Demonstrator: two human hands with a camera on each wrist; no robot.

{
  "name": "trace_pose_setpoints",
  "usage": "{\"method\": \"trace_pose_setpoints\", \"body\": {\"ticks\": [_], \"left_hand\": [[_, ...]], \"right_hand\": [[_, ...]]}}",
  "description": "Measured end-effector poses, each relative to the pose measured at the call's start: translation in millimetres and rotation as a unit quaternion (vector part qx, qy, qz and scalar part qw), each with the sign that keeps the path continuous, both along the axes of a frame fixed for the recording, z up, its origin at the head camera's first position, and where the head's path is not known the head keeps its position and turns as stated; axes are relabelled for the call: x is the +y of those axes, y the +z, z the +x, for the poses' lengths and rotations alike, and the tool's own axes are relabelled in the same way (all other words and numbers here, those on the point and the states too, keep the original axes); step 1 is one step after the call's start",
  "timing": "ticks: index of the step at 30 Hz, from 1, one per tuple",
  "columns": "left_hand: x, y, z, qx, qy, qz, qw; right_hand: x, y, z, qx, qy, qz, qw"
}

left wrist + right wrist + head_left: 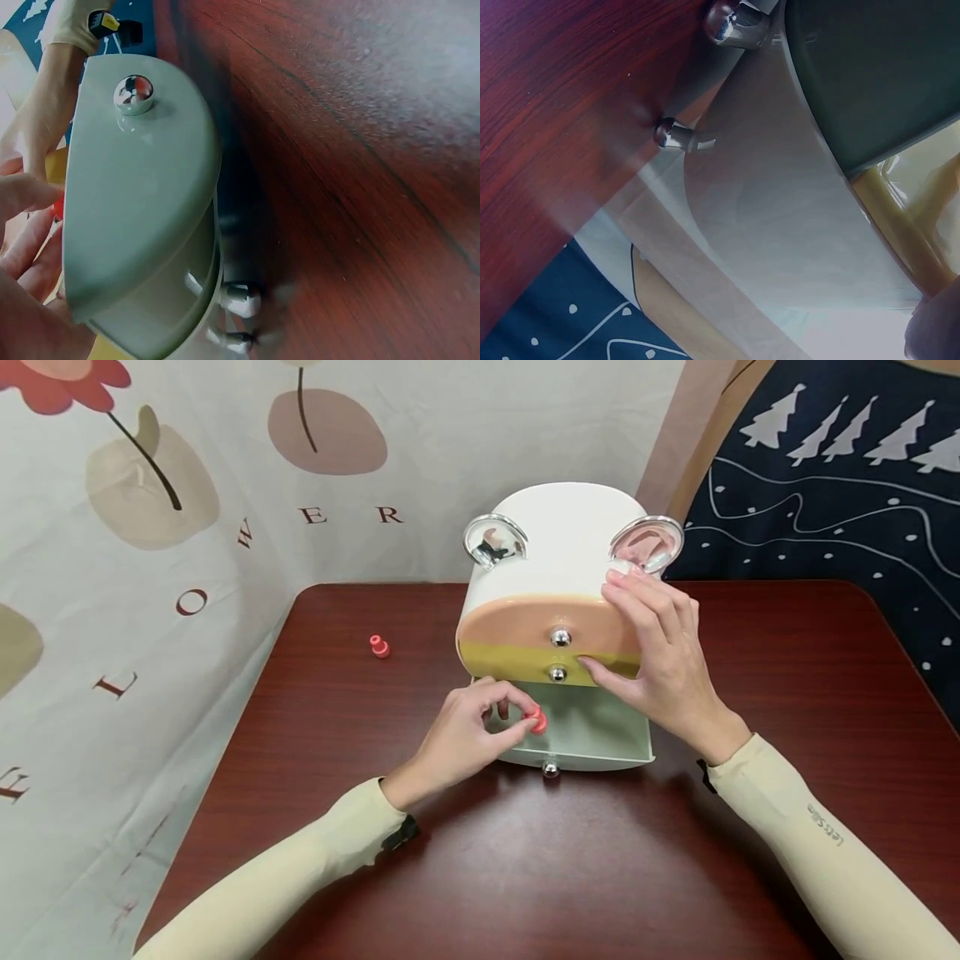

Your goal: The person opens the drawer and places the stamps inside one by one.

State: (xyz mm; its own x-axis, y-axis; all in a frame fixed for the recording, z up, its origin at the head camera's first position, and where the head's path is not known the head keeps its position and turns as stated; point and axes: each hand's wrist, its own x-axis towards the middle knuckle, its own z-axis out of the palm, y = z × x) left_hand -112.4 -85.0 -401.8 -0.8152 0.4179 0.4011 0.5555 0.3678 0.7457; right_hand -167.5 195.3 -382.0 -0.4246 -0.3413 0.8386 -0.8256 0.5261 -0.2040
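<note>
A small white drawer box [570, 547] with silver ear-like rings stands on the table. Its bottom pale green drawer [600, 727] is pulled out, while the orange and yellow drawers above are closed. Between thumb and fingertips, my left hand [468, 727] pinches a small red peg-shaped piece [537, 722] over the green drawer; only a bit of the red piece [58, 207] shows past the drawer front [135, 202] in the left wrist view. My right hand [671, 664] grips the box's upper right corner, fingers over the top edge and thumb against the yellow front.
Another small red peg-shaped piece [379, 647] stands on the dark red-brown table [337, 710], left of the box. Behind the table hang a pale flower-print cloth [450, 435] and a navy cloth [825, 518] with white trees. Silver feet [676, 135] hold the box up.
</note>
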Motion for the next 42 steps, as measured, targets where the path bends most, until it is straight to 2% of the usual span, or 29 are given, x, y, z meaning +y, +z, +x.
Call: {"method": "trace_pose_setpoints", "body": {"ticks": [4, 9, 13, 21, 27, 30, 35, 39, 42], "left_hand": [[5.9, -0.2, -5.9, -0.014, -0.022, -0.045, 0.9986], [9.7, 2.0, -12.6, -0.049, -0.043, -0.107, 0.9921], [12.8, 4.5, -18.7, -0.07, -0.066, -0.127, 0.9873], [24.3, 4.6, -27.3, -0.081, -0.065, -0.188, 0.9766], [28.9, 2.3, -30.6, -0.088, -0.069, -0.205, 0.9725], [28.5, 3.3, -29.8, -0.087, -0.069, -0.198, 0.974], [24.0, 5.0, -23.9, -0.087, -0.054, -0.135, 0.9855], [16.2, 5.2, -16.9, -0.052, -0.031, -0.061, 0.9963], [6.3, 5.4, -12.8, -0.019, -0.002, -0.007, 0.9998]], "right_hand": [[-2.3, 0.5, -1.4, 0.003, 0.002, -0.002, 1.0], [-4.2, -0.6, -0.7, 0.004, -0.003, -0.012, 1.0], [-4.3, -1.3, -0.5, 0.004, -0.002, -0.021, 1.0], [-2.9, -0.9, -1.1, 0.0, -0.003, -0.015, 1.0], [-2.4, -1.5, -0.7, 0.0, -0.004, -0.018, 1.0], [-2.7, -1.3, -0.8, 0.001, -0.004, -0.02, 1.0], [-2.9, -1.2, -0.9, 0.002, -0.004, -0.018, 1.0], [-2.8, -1.1, -1.1, 0.003, -0.005, -0.017, 1.0], [-2.5, -1.0, -1.1, 0.002, -0.006, -0.015, 1.0]]}}
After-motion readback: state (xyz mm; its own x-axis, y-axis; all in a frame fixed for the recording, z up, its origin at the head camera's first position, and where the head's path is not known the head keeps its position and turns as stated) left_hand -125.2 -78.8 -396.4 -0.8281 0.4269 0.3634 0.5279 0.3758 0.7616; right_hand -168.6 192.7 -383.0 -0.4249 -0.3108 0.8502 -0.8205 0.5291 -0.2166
